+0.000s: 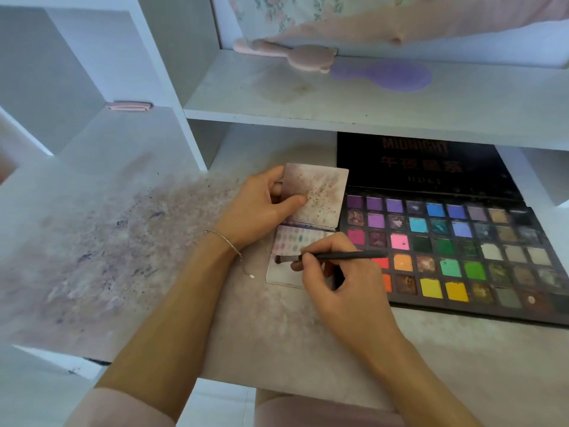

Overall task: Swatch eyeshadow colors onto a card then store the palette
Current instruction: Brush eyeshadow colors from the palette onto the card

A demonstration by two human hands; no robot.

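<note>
The fingers [303, 262] of the right hand [341, 285] curl round a thin black brush [331, 257] and pinch it like a pencil. The soft brush tip touches the lower card [288, 241]. The left hand [261, 208] holds the upper card [320, 195], with its thumb flat on top and its other fingers tucked under the left edge, so that card tilts up a little.

The tabletop [101, 241] is white, with purple and pink smudges all over its left side. That side has lots of open room. Its front edge runs close to the person's arms.

One big eyeshadow palette [462, 251] lies open on the right of the tabletop, just beside the cards. Its black lid [425, 167] leans back under the shelf [354, 100]. The right hand hides its near left corner. The colours sit in rows of small squares: purples and blues at the back, greens, yellows and orange nearer the front. There are too many to count for sure.

There are two cards. The lower one lies flat, touching the palette's left edge, and has rows of small pale dots of colour on it. The upper one is speckled with brown bits.

On the shelf above lie two hair brushes, one pink [308, 57] and one purple [391, 76], touching each other.

There is one thin bracelet [224, 240] on the left wrist.
</note>
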